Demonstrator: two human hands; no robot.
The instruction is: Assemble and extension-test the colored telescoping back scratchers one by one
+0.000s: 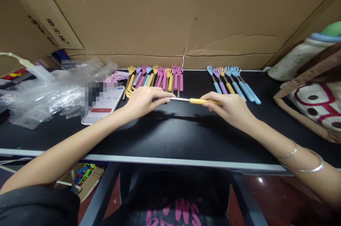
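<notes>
Between my two hands a yellow back scratcher (195,101) is held level above the black table. My left hand (144,101) pinches its metal rod near the yellow claw (129,92), which shows past my knuckles. Around the yellow handle the fingers of my right hand (230,107) are closed. Behind my left hand lies a row of pink, yellow, purple and blue back scratchers (160,78), claws toward the back. A second group of mostly blue back scratchers (234,82) lies behind my right hand.
Clear plastic bags (53,91) pile up at the left beside a phone (102,105) with a running timer. At the right stand a bottle (298,57) and a fabric bag (317,105). Cardboard walls (170,12) enclose the back. Below the table is a box (92,179) of colourful pieces.
</notes>
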